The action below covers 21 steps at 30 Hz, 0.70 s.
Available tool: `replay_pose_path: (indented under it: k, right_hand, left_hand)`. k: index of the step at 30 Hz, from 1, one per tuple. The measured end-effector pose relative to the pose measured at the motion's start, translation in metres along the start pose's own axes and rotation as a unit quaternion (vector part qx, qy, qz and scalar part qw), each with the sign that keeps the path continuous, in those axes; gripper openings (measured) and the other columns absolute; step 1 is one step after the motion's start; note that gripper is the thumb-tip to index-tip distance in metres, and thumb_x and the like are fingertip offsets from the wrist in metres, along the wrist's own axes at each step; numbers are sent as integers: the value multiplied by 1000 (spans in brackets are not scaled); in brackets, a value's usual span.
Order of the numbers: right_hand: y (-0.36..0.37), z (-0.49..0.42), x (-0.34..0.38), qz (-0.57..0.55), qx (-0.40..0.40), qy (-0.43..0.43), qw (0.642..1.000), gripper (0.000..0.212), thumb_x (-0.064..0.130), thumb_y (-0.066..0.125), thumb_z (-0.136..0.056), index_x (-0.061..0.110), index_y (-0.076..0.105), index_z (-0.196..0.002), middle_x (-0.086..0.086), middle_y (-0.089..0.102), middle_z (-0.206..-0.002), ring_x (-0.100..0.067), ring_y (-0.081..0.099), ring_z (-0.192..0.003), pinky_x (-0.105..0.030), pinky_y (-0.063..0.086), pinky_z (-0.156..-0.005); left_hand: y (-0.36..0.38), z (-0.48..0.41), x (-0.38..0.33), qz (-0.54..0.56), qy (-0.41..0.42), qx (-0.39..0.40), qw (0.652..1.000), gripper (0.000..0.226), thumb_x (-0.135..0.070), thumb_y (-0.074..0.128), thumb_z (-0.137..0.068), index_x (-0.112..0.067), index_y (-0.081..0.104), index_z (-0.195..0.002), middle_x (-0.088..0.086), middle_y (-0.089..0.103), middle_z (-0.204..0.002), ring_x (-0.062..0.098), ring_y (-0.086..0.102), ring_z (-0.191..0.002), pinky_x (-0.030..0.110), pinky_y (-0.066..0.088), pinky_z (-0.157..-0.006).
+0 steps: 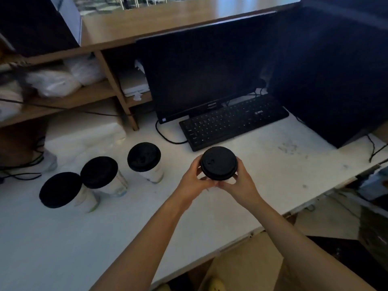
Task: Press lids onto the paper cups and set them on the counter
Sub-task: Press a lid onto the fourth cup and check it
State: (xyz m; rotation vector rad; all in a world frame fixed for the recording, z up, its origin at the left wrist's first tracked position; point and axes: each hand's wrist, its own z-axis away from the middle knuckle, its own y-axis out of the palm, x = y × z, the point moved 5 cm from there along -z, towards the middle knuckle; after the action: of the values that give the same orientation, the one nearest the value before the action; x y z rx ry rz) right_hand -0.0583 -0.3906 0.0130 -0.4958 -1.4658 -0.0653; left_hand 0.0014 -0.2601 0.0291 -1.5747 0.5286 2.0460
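I hold a paper cup with a black lid [218,162] on it, above the white counter [273,181]. My left hand [194,180] grips it from the left and my right hand [238,181] from the right, fingers wrapped under the lid's rim. The cup body is mostly hidden behind the lid and my fingers. Three white paper cups with black lids stand on the counter to the left: one nearest [60,191], one in the middle [100,174], one farthest right [144,158].
A black keyboard [233,120] and a dark monitor [201,72] stand just behind my hands. A large black box [336,76] is at the right. Wooden shelves [69,99] with white bags are at the left. Cables [23,164] trail at the far left.
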Motion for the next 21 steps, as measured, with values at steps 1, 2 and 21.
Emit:
replay_pose_path:
  k: [1,2,21]
  right_hand:
    - [12,7,4,-1,15,-2,1000,76,12,81,-70,41,35,-123,30,46,-121,22,45,-109,1,37,-88]
    - [24,14,7,-2,31,-2,1000,76,14,81,-70,43,35,-123,31,45,-121,22,44,-110,0,37,-89]
    - [93,52,-2,14,135,73,988,61,-3,61,-85,28,40,-132,11,48,-135,-7,46,-125,-23,38,-104]
  left_hand:
    - [-10,13,3,-4,0,-11,1000,72,4,70,-75,-40,42,-124,-21,50,-126,5,44,-124,17,49,-85]
    - [-21,25,6,-11,-3,-23,1000,72,3,71,-75,-38,42,-127,-18,51,-127,5,44,-123,15,49,-82]
    - [-100,98,47,-17,-30,-115,993,55,1,48,-89,-42,49,-122,-20,52,-132,-3,45,-123,18,42,-98]
